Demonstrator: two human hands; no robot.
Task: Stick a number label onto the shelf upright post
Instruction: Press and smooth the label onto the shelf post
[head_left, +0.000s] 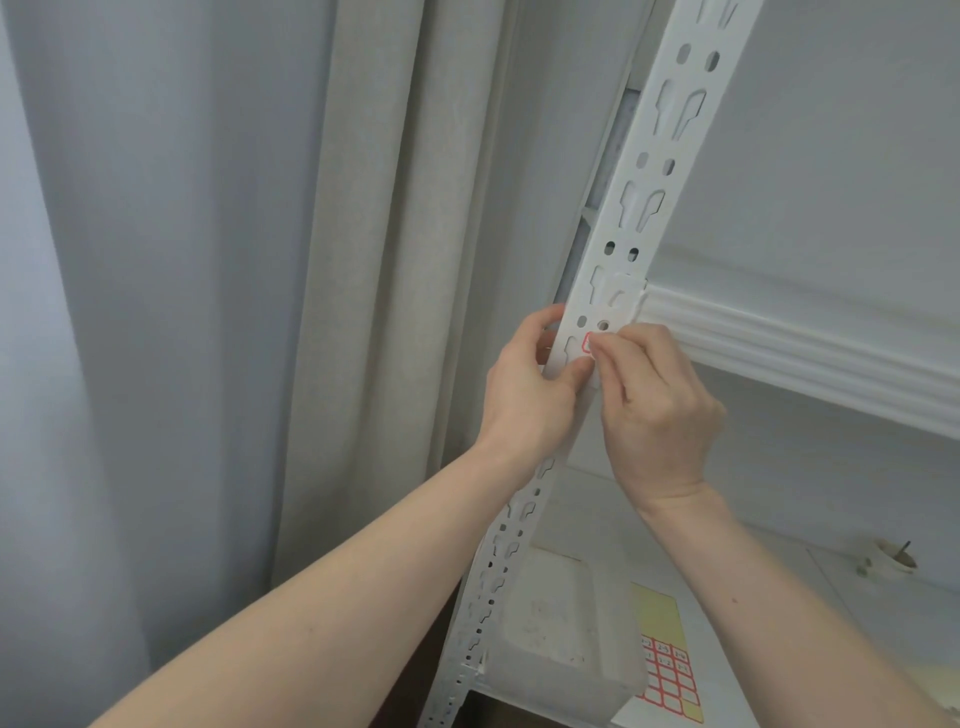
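From the head view, centre of the frame: the left hand (524, 384) has its fingers wrapped around the shelf upright post (613, 249), thumb lying on the front face, steadying it. The right hand (660, 410) comes in from the right, its fingertips (597, 349) pinching and pressing the number label (587, 343), a small red-bordered sticker, against the post just below the shelf beam (800, 348). So the label looks to be at the post already, though most of it is hidden under the fingers and whether it is fully stuck cannot be told; smoothing it flat and letting go seems to be what is left. The post's long axis runs from the lower left of centre up to the upper right, leaning in this wide view. The label's own long axis cannot be read, since only its left corner shows. At lower right, a label sheet (667, 675) lies on the lower shelf beside a translucent bin (561, 649).
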